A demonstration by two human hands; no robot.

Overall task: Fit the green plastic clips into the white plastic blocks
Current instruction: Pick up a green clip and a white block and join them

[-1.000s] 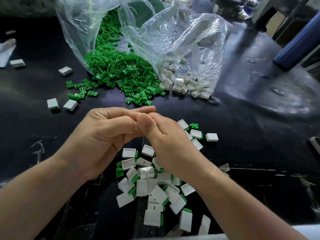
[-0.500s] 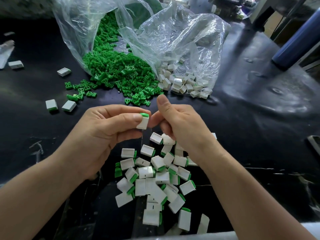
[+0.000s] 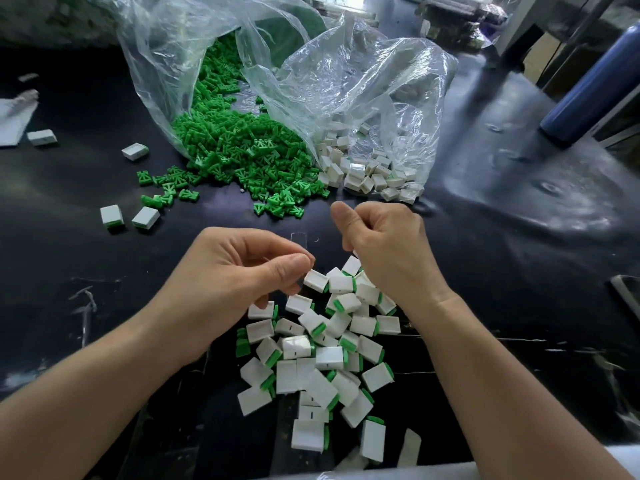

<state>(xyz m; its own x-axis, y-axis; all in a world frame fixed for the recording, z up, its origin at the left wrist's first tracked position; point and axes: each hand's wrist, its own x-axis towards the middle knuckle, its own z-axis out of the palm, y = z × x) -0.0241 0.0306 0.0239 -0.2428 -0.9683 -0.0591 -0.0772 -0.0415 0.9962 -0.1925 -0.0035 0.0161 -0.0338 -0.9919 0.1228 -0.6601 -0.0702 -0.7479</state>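
My left hand (image 3: 239, 275) hovers over the black table with its fingers curled and its thumb tip against the forefinger. Nothing shows between them. A white block (image 3: 316, 280) at the top of the pile of fitted blocks (image 3: 322, 358) lies just beside that thumb. My right hand (image 3: 384, 247) is above the pile's far edge with its thumb raised and its fingers curled under. What lies inside them is hidden. Loose green clips (image 3: 242, 157) spill from a clear bag. Empty white blocks (image 3: 363, 171) spill from a second bag.
Both clear plastic bags (image 3: 346, 81) lie open at the back centre. Stray blocks (image 3: 128, 216) sit at the left, and two more (image 3: 135, 151) lie further back. A blue cylinder (image 3: 588, 84) stands at the far right. White paper (image 3: 14, 119) lies at the left edge.
My hands have drawn apart. The fitted block that my left hand pinched half a second ago no longer shows in its fingers. My right hand has moved away to the right.
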